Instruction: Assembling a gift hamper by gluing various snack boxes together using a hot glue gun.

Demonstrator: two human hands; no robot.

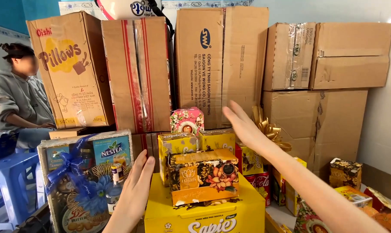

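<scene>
While the forearms are cut off by the lower edge, both hands show well. At the far left a seated person (16, 92) in a grey hoodie is partly hidden by the frame edge. Next comes a wrapped gift basket (85, 181) with a blue ribbon; its bottom is cut off. The left hand (137, 190) is flat, fingers together and pointing up, just beside the yellow box (204, 213), holding nothing. On that yellow box lies one flowered orange box (204, 177), its long axis running left to right. Behind it stand two small yellow boxes (177, 149), and one pink box (187, 121) higher. The right hand (243, 125) is open, fingers slightly apart, pointing up-left, near a gold bow (268, 129). Five large cardboard cartons (221, 60) stand stacked behind.
</scene>
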